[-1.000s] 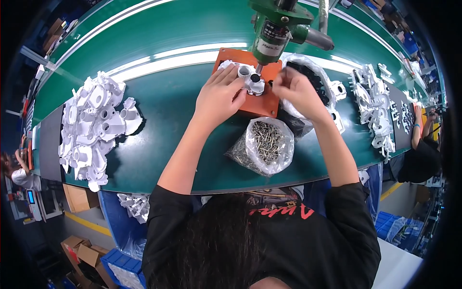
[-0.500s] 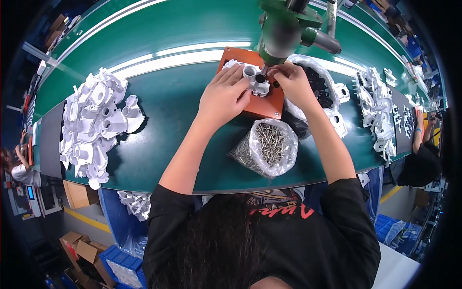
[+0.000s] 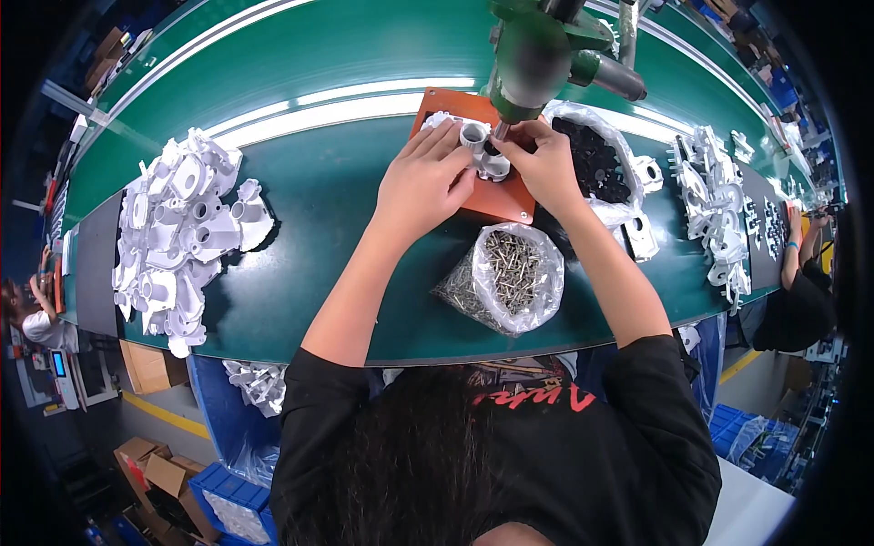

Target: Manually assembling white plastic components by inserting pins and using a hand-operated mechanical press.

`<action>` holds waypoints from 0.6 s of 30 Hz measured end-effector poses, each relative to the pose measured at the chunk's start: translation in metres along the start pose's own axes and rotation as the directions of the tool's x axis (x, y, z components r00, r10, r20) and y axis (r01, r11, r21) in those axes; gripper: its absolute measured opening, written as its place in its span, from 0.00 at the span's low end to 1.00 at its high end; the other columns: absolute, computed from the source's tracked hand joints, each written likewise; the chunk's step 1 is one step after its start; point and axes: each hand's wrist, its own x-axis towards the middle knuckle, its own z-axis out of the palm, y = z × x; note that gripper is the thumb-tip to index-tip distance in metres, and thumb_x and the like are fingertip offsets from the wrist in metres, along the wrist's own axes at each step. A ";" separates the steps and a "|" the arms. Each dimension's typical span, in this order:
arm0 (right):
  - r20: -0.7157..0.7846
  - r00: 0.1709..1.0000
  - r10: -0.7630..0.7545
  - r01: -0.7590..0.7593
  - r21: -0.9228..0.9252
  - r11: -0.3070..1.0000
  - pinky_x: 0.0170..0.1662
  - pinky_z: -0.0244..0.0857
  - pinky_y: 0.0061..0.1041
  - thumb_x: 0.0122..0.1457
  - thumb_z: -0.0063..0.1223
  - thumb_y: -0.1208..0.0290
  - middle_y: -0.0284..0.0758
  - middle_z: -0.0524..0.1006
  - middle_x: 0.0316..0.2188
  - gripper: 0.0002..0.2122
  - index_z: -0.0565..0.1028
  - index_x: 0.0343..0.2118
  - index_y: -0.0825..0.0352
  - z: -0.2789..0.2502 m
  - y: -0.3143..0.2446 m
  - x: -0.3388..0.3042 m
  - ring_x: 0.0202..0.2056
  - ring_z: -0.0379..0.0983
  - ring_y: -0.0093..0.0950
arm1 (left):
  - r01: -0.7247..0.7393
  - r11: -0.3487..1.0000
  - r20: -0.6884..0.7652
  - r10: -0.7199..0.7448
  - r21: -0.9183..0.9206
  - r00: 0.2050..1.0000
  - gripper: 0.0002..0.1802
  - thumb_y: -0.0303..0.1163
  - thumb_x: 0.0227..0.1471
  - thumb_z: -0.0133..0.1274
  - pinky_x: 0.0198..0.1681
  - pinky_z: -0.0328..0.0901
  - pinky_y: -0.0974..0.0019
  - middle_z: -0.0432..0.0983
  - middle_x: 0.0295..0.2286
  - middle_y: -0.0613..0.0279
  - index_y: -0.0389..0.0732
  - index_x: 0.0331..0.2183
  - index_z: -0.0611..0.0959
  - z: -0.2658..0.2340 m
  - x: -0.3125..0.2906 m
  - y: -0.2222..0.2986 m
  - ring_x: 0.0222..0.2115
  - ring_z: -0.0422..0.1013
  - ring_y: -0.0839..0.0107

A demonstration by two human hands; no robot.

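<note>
Head view, one entry.

Surface: green counter [image 3: 309, 209], curved by the lens, with a pale stripe running along its far half. A dark mat lies at its left end and another at its right end.

Room: workshop floor below the counter's near edge; cardboard boxes [image 3: 150, 469] at lower left, blue bins [image 3: 223, 505] beside them, a yellow floor line. Another person's sleeve and arm [image 3: 797, 273] show at the right rim.

Packages:
- Clear plastic bag of metal screws [image 3: 510, 273], open-topped, near the counter's front edge, between the forearms.
- Clear bag of small black parts [image 3: 596, 164], just right of the orange plate.
- Loose heap of white moulded parts [image 3: 187, 237], left, well apart from the hands.
- Second spread of white parts [image 3: 715, 205], right.

Work station: orange fixture plate [image 3: 496, 200], flat on the counter, under a green overhead tool [image 3: 533, 59] hanging above it.

Item in hand: white plastic fitting [image 3: 482, 150], on the orange plate, directly below the tool tip.

Hands: left hand [image 3: 423, 177] lies fingers-forward, fingertips pressed against the fitting's left side. Right hand [image 3: 546, 159] is curled, fingers pinching the fitting from the right.
</note>
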 end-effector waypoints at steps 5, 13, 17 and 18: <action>-0.019 0.997 -0.078 0.076 -0.067 0.995 0.33 0.62 0.18 0.50 0.58 0.74 0.30 0.75 0.23 0.08 0.74 0.29 0.73 0.001 0.000 0.000 0.26 0.68 0.17 | -0.005 1.000 -0.006 0.005 -0.005 1.000 0.08 0.32 0.45 0.52 0.54 0.60 0.57 0.73 0.42 0.50 0.39 0.29 0.78 0.000 0.000 0.000 0.48 0.67 0.57; 0.079 0.986 -0.148 0.161 -0.187 0.969 0.42 0.62 0.20 0.50 0.56 0.74 0.36 0.72 0.39 0.08 0.76 0.33 0.69 -0.012 -0.003 -0.008 0.39 0.69 0.25 | -0.005 1.000 -0.004 0.005 0.009 1.000 0.09 0.33 0.46 0.52 0.54 0.60 0.57 0.74 0.42 0.49 0.40 0.31 0.79 0.001 0.000 0.000 0.48 0.67 0.57; 0.260 0.890 -0.375 0.456 -0.549 0.701 0.55 0.53 0.31 0.52 0.52 0.73 0.39 0.66 0.50 0.14 0.76 0.43 0.62 -0.021 -0.001 -0.022 0.53 0.57 0.37 | -0.004 1.000 0.003 0.004 0.018 1.000 0.09 0.32 0.46 0.52 0.54 0.60 0.57 0.73 0.42 0.49 0.40 0.32 0.79 -0.001 0.000 0.002 0.49 0.67 0.57; 0.262 0.889 -0.376 0.458 -0.547 0.701 0.55 0.53 0.31 0.52 0.52 0.73 0.39 0.66 0.50 0.14 0.76 0.43 0.62 -0.021 -0.003 -0.027 0.53 0.57 0.37 | 0.000 1.000 0.002 0.000 0.019 1.000 0.09 0.32 0.46 0.52 0.54 0.60 0.57 0.73 0.43 0.49 0.40 0.32 0.79 -0.002 -0.001 0.002 0.49 0.67 0.57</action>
